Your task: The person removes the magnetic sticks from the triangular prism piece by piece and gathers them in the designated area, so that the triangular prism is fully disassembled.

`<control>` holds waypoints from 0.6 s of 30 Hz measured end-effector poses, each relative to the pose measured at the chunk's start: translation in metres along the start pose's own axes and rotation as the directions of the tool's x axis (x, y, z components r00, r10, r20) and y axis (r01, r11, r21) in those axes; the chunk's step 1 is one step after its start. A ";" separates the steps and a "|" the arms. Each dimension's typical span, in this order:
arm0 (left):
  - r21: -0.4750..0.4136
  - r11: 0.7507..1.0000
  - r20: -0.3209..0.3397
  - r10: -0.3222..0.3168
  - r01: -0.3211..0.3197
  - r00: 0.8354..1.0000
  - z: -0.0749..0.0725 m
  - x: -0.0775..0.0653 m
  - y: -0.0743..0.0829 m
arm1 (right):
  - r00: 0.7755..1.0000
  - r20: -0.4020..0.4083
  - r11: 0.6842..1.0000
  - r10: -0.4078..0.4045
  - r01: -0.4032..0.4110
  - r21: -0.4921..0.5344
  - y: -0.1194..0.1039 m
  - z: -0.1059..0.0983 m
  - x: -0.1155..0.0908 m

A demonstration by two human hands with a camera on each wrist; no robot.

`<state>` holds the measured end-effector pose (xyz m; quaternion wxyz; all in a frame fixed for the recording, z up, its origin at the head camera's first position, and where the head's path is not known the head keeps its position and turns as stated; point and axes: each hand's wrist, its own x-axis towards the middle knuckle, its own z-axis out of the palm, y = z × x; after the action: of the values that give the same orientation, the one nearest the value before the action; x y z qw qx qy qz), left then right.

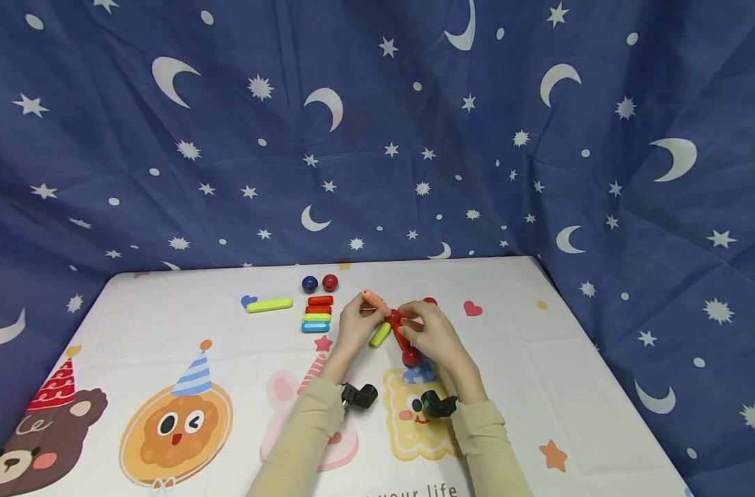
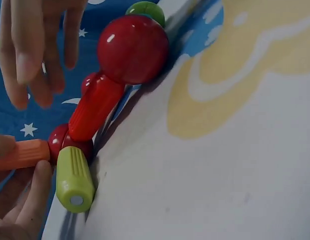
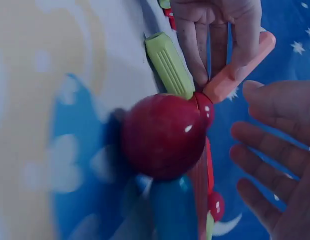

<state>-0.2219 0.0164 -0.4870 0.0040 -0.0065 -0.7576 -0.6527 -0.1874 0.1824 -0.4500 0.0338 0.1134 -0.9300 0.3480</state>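
Note:
My left hand (image 1: 355, 327) pinches an orange building stick (image 1: 375, 301), raised at an angle. Its lower end meets a red ball (image 1: 393, 317). From that ball a light green stick (image 2: 75, 180) with a grey disc in its end and a red stick (image 2: 96, 106) also branch off. The red stick leads to a larger-looking red ball (image 1: 411, 356) nearer me. In the right wrist view a blue stick (image 3: 174, 210) joins this near ball. My right hand (image 1: 435, 334) hovers beside the structure, its fingers (image 3: 267, 142) relaxed and apart from the pieces.
Left of my hands, short red, green and blue sticks (image 1: 317, 317) lie in a stack-like row. A longer green stick (image 1: 269, 305) is further left. A blue ball (image 1: 310, 284) and a red ball (image 1: 330, 282) sit behind. The printed tablecloth (image 1: 508, 297) ends at a starry curtain (image 1: 377, 207).

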 end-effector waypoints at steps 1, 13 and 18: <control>-0.047 0.999 0.002 -0.027 0.027 1.000 0.000 -0.001 0.000 | 1.000 0.017 1.000 -0.007 0.008 -0.028 0.000 0.000 0.006; -0.285 0.944 0.064 -0.156 0.168 0.986 0.000 -0.004 -0.010 | 0.995 0.095 0.958 -0.027 0.053 -0.283 0.011 0.026 0.032; -0.248 0.963 0.034 -0.105 0.110 0.994 -0.001 -0.009 -0.009 | 0.997 0.077 0.959 -0.027 0.048 -0.279 0.009 0.028 0.033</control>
<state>-0.2131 0.0143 -0.4962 -0.0401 0.0274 -0.6689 -0.7418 -0.2209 0.1641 -0.4720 0.0223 0.1377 -0.9682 0.2079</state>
